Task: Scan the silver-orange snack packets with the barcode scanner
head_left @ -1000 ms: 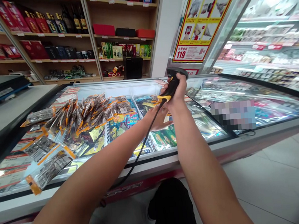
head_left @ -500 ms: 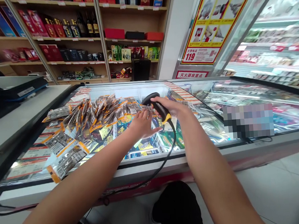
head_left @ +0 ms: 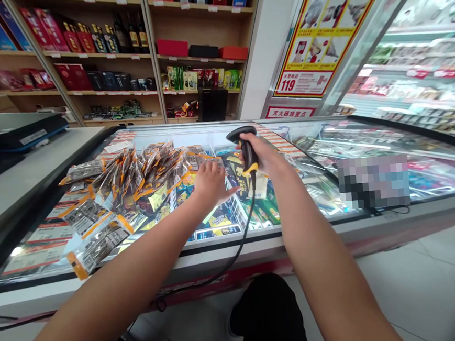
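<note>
My right hand [head_left: 263, 154] is wrapped round a black and yellow barcode scanner [head_left: 249, 155], held above the glass with its head up and its cord hanging from the handle. Left of it, my left hand [head_left: 212, 185] reaches forward with fingers stretched and the thumb out to the side. Its fingertips are at the right end of a heap of clear snack packets with orange edges [head_left: 144, 169]; whether they press on a packet I cannot tell. Two more packets [head_left: 103, 243] lie flat nearer the front left corner.
Everything lies on the glass top of a chest freezer [head_left: 202, 246], with coloured packages inside. A black scale-like device [head_left: 15, 129] stands on the counter at left. The black scanner cord [head_left: 220, 273] loops over the freezer's front edge. Shelves [head_left: 104, 56] of bottles and boxes stand behind.
The scanner in my right hand has moved up and right, away from the packets and my left hand. My left hand has shifted slightly left.
</note>
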{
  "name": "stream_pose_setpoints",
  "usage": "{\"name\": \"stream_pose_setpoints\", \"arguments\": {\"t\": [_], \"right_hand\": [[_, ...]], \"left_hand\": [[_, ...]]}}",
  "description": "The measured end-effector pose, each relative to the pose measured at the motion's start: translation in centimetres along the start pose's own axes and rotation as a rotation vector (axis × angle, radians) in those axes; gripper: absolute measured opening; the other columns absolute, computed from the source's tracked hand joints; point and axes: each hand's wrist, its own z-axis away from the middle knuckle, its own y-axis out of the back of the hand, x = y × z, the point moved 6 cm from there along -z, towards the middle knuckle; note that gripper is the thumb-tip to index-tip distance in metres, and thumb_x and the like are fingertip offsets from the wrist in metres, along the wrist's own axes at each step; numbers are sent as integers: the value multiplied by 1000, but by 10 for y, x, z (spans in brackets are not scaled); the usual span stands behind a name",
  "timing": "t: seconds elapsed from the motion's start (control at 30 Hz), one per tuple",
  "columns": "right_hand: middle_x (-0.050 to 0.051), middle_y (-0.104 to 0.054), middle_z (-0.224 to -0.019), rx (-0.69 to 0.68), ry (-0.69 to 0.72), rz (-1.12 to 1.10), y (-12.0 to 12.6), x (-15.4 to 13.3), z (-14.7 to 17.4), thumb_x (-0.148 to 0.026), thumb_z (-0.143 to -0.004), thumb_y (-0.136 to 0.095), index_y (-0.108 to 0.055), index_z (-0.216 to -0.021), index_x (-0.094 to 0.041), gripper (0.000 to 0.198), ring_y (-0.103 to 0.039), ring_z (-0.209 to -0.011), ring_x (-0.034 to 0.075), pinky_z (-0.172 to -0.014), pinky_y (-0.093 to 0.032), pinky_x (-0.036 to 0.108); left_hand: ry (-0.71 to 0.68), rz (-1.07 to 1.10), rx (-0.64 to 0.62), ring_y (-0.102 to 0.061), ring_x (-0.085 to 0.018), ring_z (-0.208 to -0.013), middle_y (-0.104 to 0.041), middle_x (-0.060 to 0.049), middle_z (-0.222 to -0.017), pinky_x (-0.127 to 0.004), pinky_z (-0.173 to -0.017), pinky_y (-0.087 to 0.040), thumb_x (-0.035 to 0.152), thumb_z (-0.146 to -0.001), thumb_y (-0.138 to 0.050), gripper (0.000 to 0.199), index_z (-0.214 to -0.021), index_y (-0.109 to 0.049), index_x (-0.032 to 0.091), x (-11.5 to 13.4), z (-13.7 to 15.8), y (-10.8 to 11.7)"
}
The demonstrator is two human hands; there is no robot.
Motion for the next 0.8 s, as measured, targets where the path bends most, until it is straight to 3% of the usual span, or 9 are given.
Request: {"name": "stream_pose_setpoints", "arguments": {"t": [0.1,0.2,0.37,0.47,0.57,0.67,0.8], "right_hand": [[-3,-59,-58,143,123,-101,19,-14,-10,-43,-98,-66,-59,-84,-23,26,-57,-42,13,-36,-49,20],[-6,-54,-58,219,286,-258,35,-29,-14,-51,-95,-67,-54,-80,-25,33,-56,-43,11,-40,-51,19],[-7,-50,-56,258,314,-359,43,-31,-17,-54,-95,-63,-49,-78,-26,36,-54,-43,10,-40,-49,18],[-8,-50,-55,263,284,-332,41,-29,-19,-56,-95,-64,-48,-79,-26,37,-52,-42,10,-39,-47,19],[-8,-50,-56,237,293,-274,37,-28,-21,-57,-92,-68,-48,-79,-27,39,-52,-42,11,-38,-47,20],[-8,-51,-56,228,283,-271,35,-28,-18,-54,-94,-67,-50,-79,-26,36,-53,-41,10,-39,-48,19],[-5,-56,-57,170,142,-154,28,-23,-8,-42,-100,-62,-54,-83,-25,25,-53,-40,11,-36,-46,19]], "left_hand": [[101,-39,29,-51,-43,-141,-58,-27,-150,-50,-119,-37,79,-99,-33,93,-147,-58,4,-9,-2,6],[127,-81,59,-47,-46,-143,-56,-29,-152,-53,-121,-34,75,-99,-41,89,-148,-57,3,-6,-8,11],[-140,77,58,-31,-38,-160,-32,-22,-174,-50,-131,-24,67,-103,-40,84,-162,-44,7,37,-46,5],[-132,196,-41,-22,-35,-165,-16,-19,-181,-48,-133,-20,67,-103,-41,87,-168,-32,10,48,-78,-12],[-115,266,-63,-30,-35,-162,-26,-17,-178,-48,-130,-29,67,-104,-37,84,-168,-33,14,47,-97,-23],[-141,230,-31,-40,-37,-155,-40,-19,-171,-51,-123,-38,69,-103,-37,79,-161,-46,15,44,-94,-22],[-157,106,-36,-37,-39,-157,-43,-23,-168,-51,-127,-32,72,-102,-35,85,-158,-51,10,37,-66,-13]]}}
